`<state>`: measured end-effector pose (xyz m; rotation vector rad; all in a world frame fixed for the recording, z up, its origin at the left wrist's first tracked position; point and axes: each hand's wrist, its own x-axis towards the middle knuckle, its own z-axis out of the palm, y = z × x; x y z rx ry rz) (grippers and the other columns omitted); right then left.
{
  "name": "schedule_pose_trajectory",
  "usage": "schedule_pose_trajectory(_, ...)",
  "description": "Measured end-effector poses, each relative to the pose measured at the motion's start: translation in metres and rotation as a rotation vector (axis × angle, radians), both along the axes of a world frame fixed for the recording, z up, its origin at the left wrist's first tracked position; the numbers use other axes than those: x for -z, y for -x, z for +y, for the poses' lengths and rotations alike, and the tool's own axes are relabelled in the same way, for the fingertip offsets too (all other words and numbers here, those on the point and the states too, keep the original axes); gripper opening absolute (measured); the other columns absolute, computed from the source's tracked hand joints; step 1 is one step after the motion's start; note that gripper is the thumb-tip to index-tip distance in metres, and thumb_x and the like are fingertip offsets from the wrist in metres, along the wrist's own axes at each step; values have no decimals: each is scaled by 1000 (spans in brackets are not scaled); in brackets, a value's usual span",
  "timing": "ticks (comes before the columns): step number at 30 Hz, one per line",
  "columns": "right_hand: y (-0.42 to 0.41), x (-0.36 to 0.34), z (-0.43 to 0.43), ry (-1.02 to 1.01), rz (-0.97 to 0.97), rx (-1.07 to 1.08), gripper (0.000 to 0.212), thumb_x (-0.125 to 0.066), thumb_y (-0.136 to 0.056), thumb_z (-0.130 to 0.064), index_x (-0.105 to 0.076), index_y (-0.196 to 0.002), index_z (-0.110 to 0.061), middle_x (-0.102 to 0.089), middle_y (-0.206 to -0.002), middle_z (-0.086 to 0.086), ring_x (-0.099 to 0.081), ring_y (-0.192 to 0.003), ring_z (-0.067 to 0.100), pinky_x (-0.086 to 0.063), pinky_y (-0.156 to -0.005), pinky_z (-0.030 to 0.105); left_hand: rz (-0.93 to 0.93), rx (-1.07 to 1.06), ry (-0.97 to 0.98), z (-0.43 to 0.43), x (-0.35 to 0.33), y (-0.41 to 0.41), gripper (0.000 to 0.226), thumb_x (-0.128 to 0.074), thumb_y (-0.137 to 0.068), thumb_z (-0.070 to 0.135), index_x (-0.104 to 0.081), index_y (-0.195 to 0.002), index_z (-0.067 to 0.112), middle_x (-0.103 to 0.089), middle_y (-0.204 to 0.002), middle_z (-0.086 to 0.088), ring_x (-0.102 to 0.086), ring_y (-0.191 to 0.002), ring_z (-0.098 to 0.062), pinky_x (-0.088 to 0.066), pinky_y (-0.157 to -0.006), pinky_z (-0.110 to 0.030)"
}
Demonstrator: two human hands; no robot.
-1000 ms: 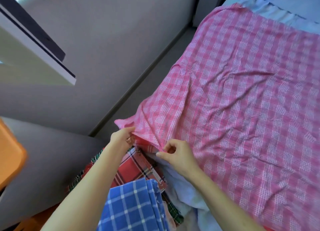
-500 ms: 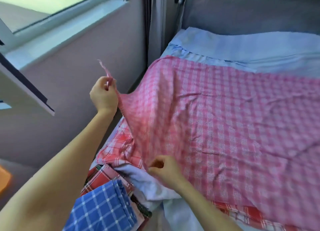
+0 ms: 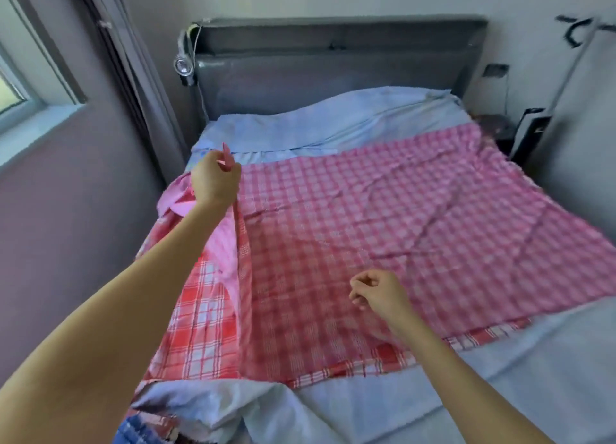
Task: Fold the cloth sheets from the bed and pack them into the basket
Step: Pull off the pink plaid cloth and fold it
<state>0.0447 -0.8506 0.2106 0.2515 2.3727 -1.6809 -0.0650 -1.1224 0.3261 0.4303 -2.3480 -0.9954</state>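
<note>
A pink checked sheet [image 3: 383,217] lies spread over most of the bed. My left hand [image 3: 213,180] grips its near-left corner and holds it raised toward the far left of the bed, so the left edge is folded over. My right hand [image 3: 376,293] hovers above the sheet's near part with fingers loosely curled; I cannot tell whether it pinches the fabric. A red and white plaid sheet [image 3: 196,330] shows under the pink one at the left and along its near edge. No basket is in view.
A pale blue bedsheet [image 3: 333,123] covers the mattress up to a grey headboard [image 3: 333,67]. A wall with a window [image 3: 20,87] and a curtain [image 3: 133,60] run along the left. Blue plaid cloth [image 3: 133,433] peeks in at the bottom left.
My left hand has carried the pink corner up and away toward the head of the bed. My right hand has moved right over the sheet. The view has lifted to show the whole bed.
</note>
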Motion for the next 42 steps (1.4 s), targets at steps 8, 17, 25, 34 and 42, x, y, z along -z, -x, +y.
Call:
schedule_pose_trajectory(8,-71,4,156,18,-50,317,13,-59,-91,-8,-65,-80,-10,-68,-70,8,-61,-59,14,-49,-54,21,-72,314,33,112,56,8,31,-43,-93,33,-63,-93,9,-66,-56,-3,-67,-66,-32,-55,-69,-34)
schedule_pose_trajectory(17,-143,12,372,4,-54,489,20,-59,-90,-8,-63,-71,-13,-65,-65,7,-59,-55,13,-47,-53,22,-27,391,57,350,70,-12,28,-44,-97,24,-65,-109,10,-62,-63,-18,-55,-53,-25,-40,-54,-27)
schedule_pose_trajectory(25,-149,17,561,-35,-89,432,18,-57,-88,-3,-62,-73,-10,-65,-66,6,-60,-58,16,-48,-56,26,13,343,14,581,87,-27,29,-40,-96,22,-64,-109,12,-66,-73,-19,-62,-65,-34,-52,-63,-42)
schedule_pose_trajectory(34,-120,35,703,26,-124,396,13,-57,-90,-7,-62,-79,-7,-65,-70,9,-59,-58,14,-47,-55,23,-28,404,2,754,115,-19,25,-43,-98,15,-63,-111,10,-66,-72,-16,-62,-60,-33,-53,-61,-45)
schedule_pose_trajectory(42,-75,70,839,30,-221,419,13,-57,-88,-7,-64,-78,-7,-66,-67,6,-59,-61,15,-47,-56,24,-122,401,-7,912,141,50,24,-41,-98,10,-66,-100,9,-56,-72,-2,-53,-66,-25,-39,-61,-34)
